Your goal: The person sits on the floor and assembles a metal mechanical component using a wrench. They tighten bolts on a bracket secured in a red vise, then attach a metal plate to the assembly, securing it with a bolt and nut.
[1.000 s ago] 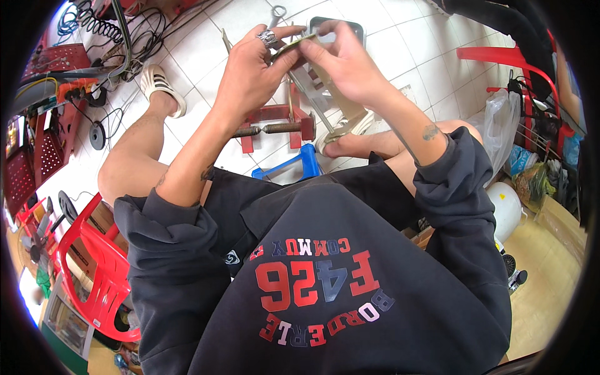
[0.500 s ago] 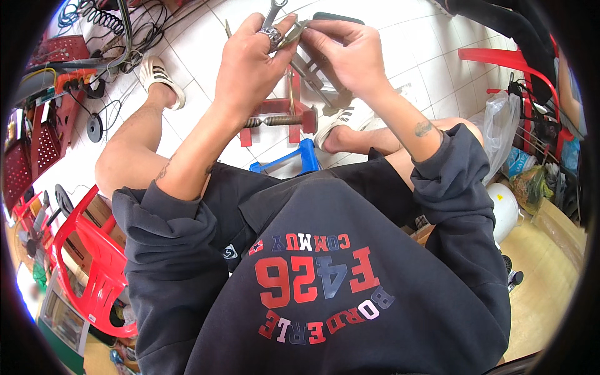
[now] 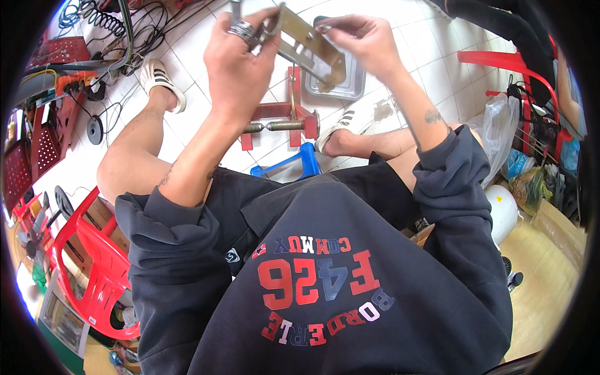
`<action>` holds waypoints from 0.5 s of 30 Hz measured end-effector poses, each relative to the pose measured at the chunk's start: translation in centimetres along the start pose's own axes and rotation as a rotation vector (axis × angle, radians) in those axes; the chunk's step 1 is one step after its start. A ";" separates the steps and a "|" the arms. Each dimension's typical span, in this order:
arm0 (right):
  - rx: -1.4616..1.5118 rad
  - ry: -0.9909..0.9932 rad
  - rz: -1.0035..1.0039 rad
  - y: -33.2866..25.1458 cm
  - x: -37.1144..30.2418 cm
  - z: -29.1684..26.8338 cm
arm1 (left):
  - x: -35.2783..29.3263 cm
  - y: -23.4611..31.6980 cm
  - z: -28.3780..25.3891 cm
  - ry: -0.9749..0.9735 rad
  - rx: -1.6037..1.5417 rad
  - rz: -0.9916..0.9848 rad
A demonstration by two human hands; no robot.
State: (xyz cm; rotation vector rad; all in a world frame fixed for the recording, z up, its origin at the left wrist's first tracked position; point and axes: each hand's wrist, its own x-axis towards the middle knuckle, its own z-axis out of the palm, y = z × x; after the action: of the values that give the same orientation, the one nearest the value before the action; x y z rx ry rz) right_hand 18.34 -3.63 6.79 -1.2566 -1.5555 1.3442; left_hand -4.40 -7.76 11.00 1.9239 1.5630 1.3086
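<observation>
My left hand [image 3: 240, 78] is closed around a flat brass-coloured metal bracket [image 3: 297, 28] with slots and holes. It also grips a spanner, whose steel shank [image 3: 235, 9] sticks up by the ringed finger. The bracket tilts down to the right over the floor. To its right my right hand [image 3: 374, 47], apart from the bracket, pinches a small shiny metal piece [image 3: 324, 28] between thumb and fingertips. That piece is too small to make out. Beneath the bracket is a grey metal tray [image 3: 334, 92] on the tiles.
Between my feet stand a red metal frame [image 3: 294, 111] with a threaded rod [image 3: 284, 125] and a blue plastic stool [image 3: 306, 157]. Red chairs [image 3: 94, 262] flank both sides. Cables [image 3: 147, 31] lie at far left. Another person's dark-clothed leg [image 3: 494, 19] is at far right.
My hands have drawn apart: the right moved off the bracket with the small piece, and the left shifted slightly left. The bracket has turned its flat face into view, and the tray shows more.
</observation>
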 end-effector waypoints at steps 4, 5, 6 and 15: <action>-0.571 -0.083 0.279 8.8 2.0 -4.8 | 1.8 -1.7 -0.9 0.179 -0.039 0.002; -0.819 -0.126 0.320 11.3 1.7 -5.0 | 1.9 -3.4 -1.1 0.219 -0.021 -0.010; -0.762 -0.168 0.445 14.9 0.9 -5.3 | 2.1 -2.8 -1.5 0.172 -0.128 -0.206; -0.889 -0.177 0.579 27.3 -4.8 1.8 | 1.8 -2.2 -3.7 0.102 -0.923 -0.935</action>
State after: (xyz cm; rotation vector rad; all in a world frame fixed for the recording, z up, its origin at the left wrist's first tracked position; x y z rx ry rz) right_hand 23.80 -9.24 -19.85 -2.3135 -2.1198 1.1100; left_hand -8.74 -6.45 12.08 0.4685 1.2511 1.2961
